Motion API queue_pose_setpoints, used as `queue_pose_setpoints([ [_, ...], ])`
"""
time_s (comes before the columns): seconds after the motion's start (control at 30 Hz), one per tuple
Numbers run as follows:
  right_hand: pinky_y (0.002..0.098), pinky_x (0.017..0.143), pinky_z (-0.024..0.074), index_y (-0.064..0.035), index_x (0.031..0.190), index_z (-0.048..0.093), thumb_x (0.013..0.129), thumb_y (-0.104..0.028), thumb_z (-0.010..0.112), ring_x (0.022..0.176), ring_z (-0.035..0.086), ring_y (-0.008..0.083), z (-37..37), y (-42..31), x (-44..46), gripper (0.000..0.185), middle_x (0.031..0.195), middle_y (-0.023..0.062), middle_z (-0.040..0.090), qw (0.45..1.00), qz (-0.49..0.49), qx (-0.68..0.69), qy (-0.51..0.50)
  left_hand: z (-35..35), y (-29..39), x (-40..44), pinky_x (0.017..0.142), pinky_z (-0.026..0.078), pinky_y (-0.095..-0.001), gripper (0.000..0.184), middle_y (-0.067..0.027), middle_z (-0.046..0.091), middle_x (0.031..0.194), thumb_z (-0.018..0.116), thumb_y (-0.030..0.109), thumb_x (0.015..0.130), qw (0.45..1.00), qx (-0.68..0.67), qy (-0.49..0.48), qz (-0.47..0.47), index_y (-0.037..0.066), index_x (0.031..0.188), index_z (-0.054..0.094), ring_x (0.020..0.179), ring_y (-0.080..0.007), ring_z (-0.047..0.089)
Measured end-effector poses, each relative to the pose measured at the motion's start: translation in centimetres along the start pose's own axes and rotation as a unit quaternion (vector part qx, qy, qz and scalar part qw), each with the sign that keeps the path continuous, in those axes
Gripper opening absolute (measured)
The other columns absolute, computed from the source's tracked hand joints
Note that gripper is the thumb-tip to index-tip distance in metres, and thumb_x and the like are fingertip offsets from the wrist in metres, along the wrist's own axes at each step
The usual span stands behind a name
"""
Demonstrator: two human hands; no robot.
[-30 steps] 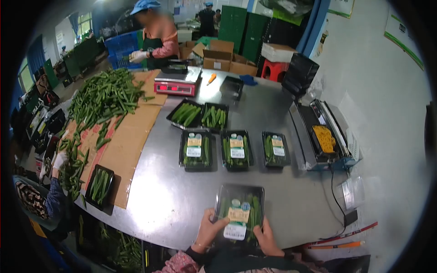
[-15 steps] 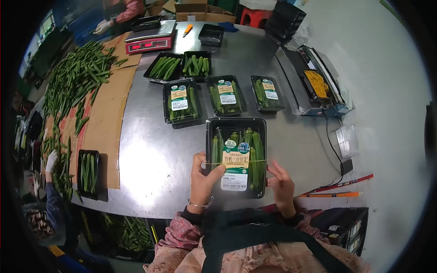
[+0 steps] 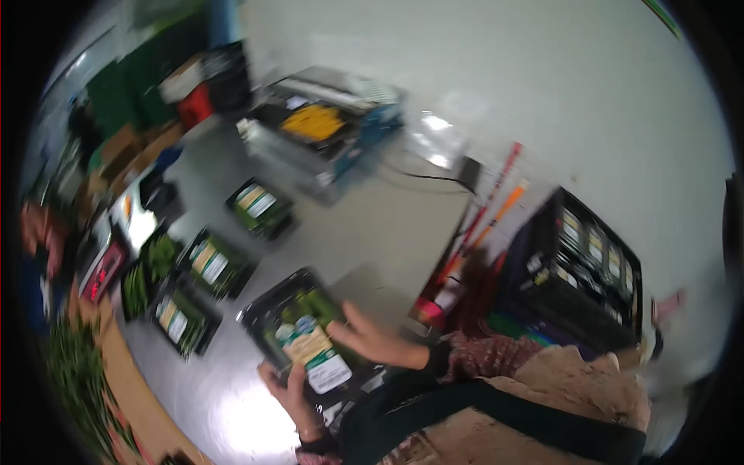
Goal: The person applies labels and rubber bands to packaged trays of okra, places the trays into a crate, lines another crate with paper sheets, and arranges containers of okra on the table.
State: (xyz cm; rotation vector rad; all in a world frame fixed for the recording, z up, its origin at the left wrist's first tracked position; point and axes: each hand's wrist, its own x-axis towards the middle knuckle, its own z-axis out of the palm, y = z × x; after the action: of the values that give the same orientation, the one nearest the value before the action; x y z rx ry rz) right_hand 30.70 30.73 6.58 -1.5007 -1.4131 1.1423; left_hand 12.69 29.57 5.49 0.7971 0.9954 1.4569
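A black tray pack of okra (image 3: 285,308) with a cream and white label is tilted at the table's near edge. My left hand (image 3: 291,395) grips its lower left side, thumb on the front by the label. My right hand (image 3: 380,341) reaches over the pack's right side, its fingers stretched out and touching the front near the label. Motion blur hides whether a band is around the pack. Beyond it, labelled okra packs (image 3: 213,263) lie on the metal table, one of them (image 3: 260,208) farther off to the right.
Yellow rubber bands (image 3: 312,122) lie on a machine at the table's far side. A black crate (image 3: 535,263) with labelled packs stands to the right. Loose okra (image 3: 74,364) covers cardboard at left, near a red scale (image 3: 105,270). Another person's sleeve (image 3: 46,232) shows far left.
The view has swung right, bringing the crate of packs into sight. The held pack has tilted. My right hand has moved from beside the pack onto its front, and the stretched yellow band no longer shows.
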Motion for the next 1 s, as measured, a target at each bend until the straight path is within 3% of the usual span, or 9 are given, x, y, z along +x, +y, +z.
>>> queue_pose_setpoints([
  [0.2,0.0303,0.079,0.0433,0.0041,0.114,0.044,0.099,-0.036,0.052,0.091,0.049,0.0141,-6.0,2.1,-4.3,0.044,0.095,0.0121,0.051,0.977,-0.152,0.097,0.118,6.6,-2.8,-2.5,0.080,0.045,-0.0259,0.026,-0.0043,0.049,0.098,0.061,0.013,0.087,0.997,0.012,-0.080,0.004,0.006,0.105,0.043,0.088,-0.0117,0.052],
  [0.3,0.0321,0.085,0.0471,0.0058,0.132,0.037,0.098,-0.036,0.054,0.103,0.054,0.0151,-14.7,1.6,-9.0,0.057,0.115,0.0181,0.056,0.989,-0.017,0.105,0.099,12.5,-4.8,-4.6,0.090,0.040,-0.0278,0.036,-0.0056,0.047,0.109,0.061,0.018,0.089,0.982,-0.004,-0.187,-0.006,0.006,0.116,0.041,0.100,-0.0136,0.049],
  [0.33,0.0309,0.088,0.0458,0.0029,0.133,0.039,0.098,-0.036,0.054,0.105,0.053,0.0137,-16.9,2.7,-10.4,0.055,0.115,0.0156,0.056,0.977,-0.080,0.065,0.186,15.0,-4.2,-6.1,0.095,0.035,-0.0274,0.043,-0.0074,0.044,0.119,0.062,0.020,0.089,0.973,0.008,-0.228,-0.019,0.006,0.123,0.040,0.111,-0.0150,0.046],
  [0.4,0.0292,0.095,0.0428,-0.0020,0.134,0.044,0.097,-0.032,0.056,0.112,0.050,0.0126,-23.0,2.7,-14.7,0.049,0.120,0.0081,0.056,0.967,-0.050,0.107,0.227,18.5,-5.7,-7.5,0.091,0.044,-0.0307,0.051,-0.0119,0.042,0.125,0.062,0.023,0.090,0.943,-0.012,-0.332,0.012,0.006,0.130,0.036,0.112,-0.0218,0.052],
  [0.47,0.0285,0.094,0.0433,-0.0031,0.131,0.049,0.095,-0.030,0.059,0.106,0.053,0.0133,-29.1,2.1,-19.9,0.046,0.117,0.0071,0.058,0.927,0.013,0.201,0.317,22.0,-5.0,-9.6,0.079,0.055,-0.0359,0.057,-0.0155,0.044,0.125,0.063,0.026,0.090,0.877,-0.054,-0.463,-0.118,0.008,0.135,0.031,0.103,-0.0295,0.060],
  [0.6,0.0302,0.086,0.0468,-0.0025,0.130,0.047,0.093,-0.036,0.060,0.101,0.057,0.0160,-42.6,5.4,-29.3,0.052,0.115,0.0105,0.060,0.872,0.119,0.002,0.475,23.5,-8.7,-10.7,0.068,0.057,-0.0349,0.037,-0.0135,0.055,0.110,0.060,0.021,0.094,0.854,0.043,-0.485,-0.184,0.005,0.122,0.042,0.089,-0.0278,0.065],
  [0.63,0.0270,0.092,0.0443,0.0051,0.143,0.031,0.091,-0.042,0.062,0.110,0.054,0.0171,-45.9,6.9,-31.6,0.076,0.127,0.0152,0.054,0.869,0.153,-0.101,0.460,23.6,-9.6,-10.9,0.067,0.057,-0.0341,0.032,-0.0128,0.056,0.107,0.059,0.019,0.095,0.861,0.051,-0.465,-0.200,0.004,0.119,0.044,0.088,-0.0264,0.066],
  [0.73,0.0302,0.085,0.0464,-0.0032,0.129,0.049,0.091,-0.037,0.062,0.100,0.056,0.0156,-51.6,11.1,-35.5,0.052,0.111,0.0094,0.060,0.894,0.174,-0.118,0.396,23.5,-11.7,-11.7,0.066,0.056,-0.0320,0.021,-0.0113,0.058,0.101,0.055,0.017,0.097,0.876,0.073,-0.410,-0.245,0.003,0.112,0.050,0.085,-0.0229,0.066],
  [1.0,0.0295,0.079,0.0464,-0.0028,0.125,0.057,0.085,-0.042,0.069,0.090,0.059,0.0179,-56.8,17.1,-32.7,0.057,0.101,0.0092,0.065,0.954,0.221,-0.183,0.083,24.9,-15.1,-12.9,0.066,0.054,-0.0305,0.015,-0.0095,0.060,0.096,0.053,0.016,0.099,0.882,0.113,-0.356,-0.287,0.004,0.108,0.052,0.082,-0.0207,0.066],
])
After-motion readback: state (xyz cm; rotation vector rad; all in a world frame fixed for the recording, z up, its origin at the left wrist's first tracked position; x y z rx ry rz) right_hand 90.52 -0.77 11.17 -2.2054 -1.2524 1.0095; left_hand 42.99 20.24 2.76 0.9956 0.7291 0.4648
